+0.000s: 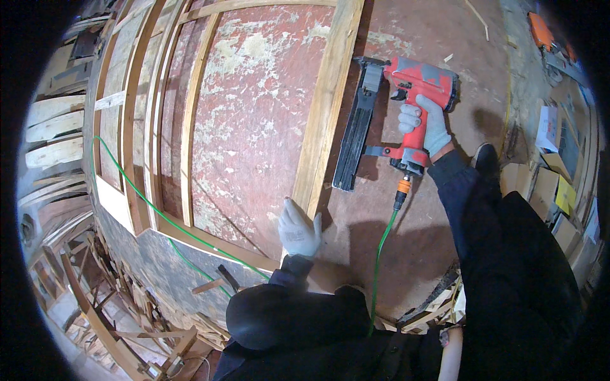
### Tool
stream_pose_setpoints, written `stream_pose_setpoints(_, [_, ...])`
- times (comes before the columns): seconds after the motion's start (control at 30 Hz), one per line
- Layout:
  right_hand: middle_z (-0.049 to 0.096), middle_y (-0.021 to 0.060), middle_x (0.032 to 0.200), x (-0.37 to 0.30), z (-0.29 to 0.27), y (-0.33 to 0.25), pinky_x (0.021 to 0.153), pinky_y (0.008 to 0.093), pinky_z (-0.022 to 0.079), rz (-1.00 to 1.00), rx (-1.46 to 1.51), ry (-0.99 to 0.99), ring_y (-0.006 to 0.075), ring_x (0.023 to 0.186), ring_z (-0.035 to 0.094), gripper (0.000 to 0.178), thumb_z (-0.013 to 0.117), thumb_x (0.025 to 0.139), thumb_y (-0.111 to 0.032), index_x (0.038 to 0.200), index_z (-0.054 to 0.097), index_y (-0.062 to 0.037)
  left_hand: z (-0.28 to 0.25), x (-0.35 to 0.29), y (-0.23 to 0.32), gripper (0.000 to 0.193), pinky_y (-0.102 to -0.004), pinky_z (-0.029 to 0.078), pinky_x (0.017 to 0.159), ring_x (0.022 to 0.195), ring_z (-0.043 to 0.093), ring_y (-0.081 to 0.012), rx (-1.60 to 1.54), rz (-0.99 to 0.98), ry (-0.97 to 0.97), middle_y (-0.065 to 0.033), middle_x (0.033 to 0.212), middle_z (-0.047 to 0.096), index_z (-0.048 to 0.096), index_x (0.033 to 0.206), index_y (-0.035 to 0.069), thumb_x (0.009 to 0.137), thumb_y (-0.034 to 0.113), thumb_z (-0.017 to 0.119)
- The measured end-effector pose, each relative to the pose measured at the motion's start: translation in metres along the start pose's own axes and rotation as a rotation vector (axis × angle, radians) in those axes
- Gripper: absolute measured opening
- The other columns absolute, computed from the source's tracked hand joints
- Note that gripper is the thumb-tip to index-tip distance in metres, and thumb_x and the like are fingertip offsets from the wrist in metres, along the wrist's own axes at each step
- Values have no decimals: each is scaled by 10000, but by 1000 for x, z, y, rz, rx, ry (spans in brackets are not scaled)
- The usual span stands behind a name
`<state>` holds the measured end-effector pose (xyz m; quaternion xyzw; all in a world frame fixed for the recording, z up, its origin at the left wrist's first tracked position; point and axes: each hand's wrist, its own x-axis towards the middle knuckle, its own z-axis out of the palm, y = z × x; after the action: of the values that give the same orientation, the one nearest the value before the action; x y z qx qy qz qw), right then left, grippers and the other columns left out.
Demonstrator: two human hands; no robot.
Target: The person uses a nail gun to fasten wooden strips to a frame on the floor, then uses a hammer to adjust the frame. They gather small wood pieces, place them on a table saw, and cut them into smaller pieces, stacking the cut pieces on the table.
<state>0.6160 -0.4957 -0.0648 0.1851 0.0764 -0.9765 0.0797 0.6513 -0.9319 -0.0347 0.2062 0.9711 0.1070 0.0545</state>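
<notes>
My right hand [433, 124], in a pale work glove, is wrapped round the handle of a red and grey nail gun [424, 77]. The gun's long black magazine [356, 136] lies to the left of the handle, beside a wooden strip [325, 105]. An orange fitting [403, 186] joins the gun to a green air hose [381, 254]. My left hand [298, 232], gloved too, rests at the near end of that strip with fingers stretched and thumb apart. The strip is one side of a wooden frame lying on a worn red panel [254, 120].
More frame slats [194, 120] run along the left. The green hose also crosses the frame's near left corner. Scrap wood [121, 336] is heaped at the lower left. Cardboard boxes [540, 190] and an orange tool [541, 32] lie at the right, past my shoe [487, 162].
</notes>
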Motion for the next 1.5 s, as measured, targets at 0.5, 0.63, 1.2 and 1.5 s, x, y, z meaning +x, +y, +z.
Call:
stream_pose_setpoints(0.5, [359,-91,653,-1,-2,15,619,278,350,-27,18,15,77,572,387,371,638,970,-386,723,431,-203,5,2,-4,988,-557,468,921,1051,567,-476,-35,9,10,-326,1255,546,260,1571,-116,886,391,760])
stream_pose_setpoints(0.63, [363,-89,654,-2,-1,15,616,277,352,-32,3,38,77,570,390,366,636,973,-387,727,435,-204,6,1,-4,988,-559,466,918,1056,563,-477,-23,18,12,-332,1251,541,249,1574,-118,891,387,755])
stream_pose_setpoints(1.2, [340,-52,578,-70,-13,112,556,294,341,109,-24,54,117,528,369,454,629,938,-477,652,408,-201,4,-2,-6,932,-561,474,947,1095,580,-495,-76,12,9,-347,1306,544,281,1561,-117,918,364,755])
stream_pose_setpoints(1.5, [348,-62,584,-87,-9,145,551,277,332,117,-13,-5,103,530,363,410,625,941,-485,716,470,-180,4,-1,-9,948,-556,475,935,1089,582,-490,-95,72,64,-354,1291,550,270,1566,-118,916,367,761])
